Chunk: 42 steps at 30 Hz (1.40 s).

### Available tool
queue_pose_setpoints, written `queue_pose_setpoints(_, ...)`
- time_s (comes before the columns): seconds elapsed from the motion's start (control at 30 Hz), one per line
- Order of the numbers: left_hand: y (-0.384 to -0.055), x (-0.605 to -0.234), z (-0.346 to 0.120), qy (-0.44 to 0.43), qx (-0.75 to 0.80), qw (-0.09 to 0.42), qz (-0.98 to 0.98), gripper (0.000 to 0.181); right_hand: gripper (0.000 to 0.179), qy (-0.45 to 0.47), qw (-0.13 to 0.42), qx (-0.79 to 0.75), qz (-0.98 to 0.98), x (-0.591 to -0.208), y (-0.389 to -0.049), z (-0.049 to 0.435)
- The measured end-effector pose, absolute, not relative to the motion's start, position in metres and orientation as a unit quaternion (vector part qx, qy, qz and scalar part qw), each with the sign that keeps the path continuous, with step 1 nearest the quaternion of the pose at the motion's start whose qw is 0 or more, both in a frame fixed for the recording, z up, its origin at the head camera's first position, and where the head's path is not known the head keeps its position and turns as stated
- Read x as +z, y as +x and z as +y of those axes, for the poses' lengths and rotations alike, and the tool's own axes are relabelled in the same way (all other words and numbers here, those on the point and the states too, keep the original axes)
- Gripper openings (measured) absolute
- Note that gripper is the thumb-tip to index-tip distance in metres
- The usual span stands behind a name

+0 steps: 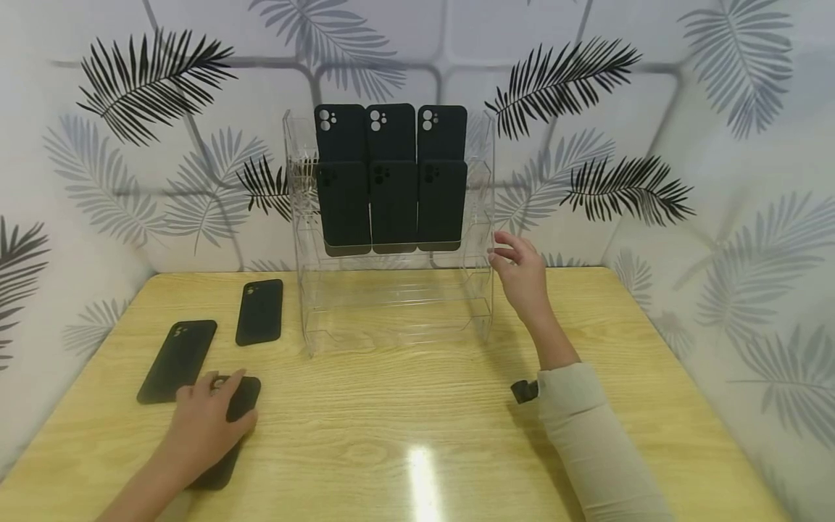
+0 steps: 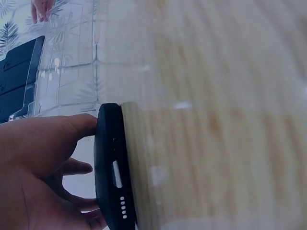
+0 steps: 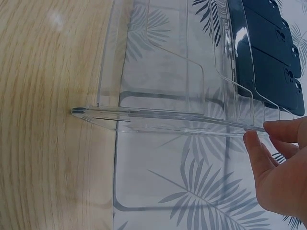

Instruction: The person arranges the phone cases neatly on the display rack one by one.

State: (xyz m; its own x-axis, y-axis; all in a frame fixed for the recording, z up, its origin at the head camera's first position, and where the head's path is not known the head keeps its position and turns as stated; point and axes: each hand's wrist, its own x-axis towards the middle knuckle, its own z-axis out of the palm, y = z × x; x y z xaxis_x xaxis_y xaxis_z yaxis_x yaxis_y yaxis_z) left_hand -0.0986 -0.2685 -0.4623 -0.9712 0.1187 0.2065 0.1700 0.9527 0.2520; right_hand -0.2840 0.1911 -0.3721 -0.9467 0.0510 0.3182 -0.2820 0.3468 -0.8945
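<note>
At the lower left of the table my left hand (image 1: 205, 420) spans a black phone case (image 1: 225, 464). Thumb and fingers grip the sides of this case (image 2: 111, 163) in the left wrist view, and its button cutout and speaker holes show. My right hand (image 1: 522, 279) pinches the right side edge of a clear acrylic display rack (image 1: 391, 293) between thumb and fingers, seen closely at the rack's edge (image 3: 192, 116) in the right wrist view. On the rack's upper tiers stand black phone cases (image 1: 393, 206) in two rows of three.
Two more black phone cases, one (image 1: 179, 359) beside my left hand and one (image 1: 259, 312) near the rack, lie on the wooden table (image 1: 365, 435). A small black object (image 1: 524, 391) shows at my right sleeve. Behind the table is a leaf-patterned wall (image 1: 587, 130).
</note>
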Motion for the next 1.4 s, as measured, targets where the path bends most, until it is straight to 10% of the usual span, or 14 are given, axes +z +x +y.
queue_pose_setpoints(1.4,-0.151,-0.384,-0.183,-0.044,-0.361,0.128,-0.923,0.074,0.044,0.071,0.146,0.573,-0.803,-0.373,-0.285,0.192)
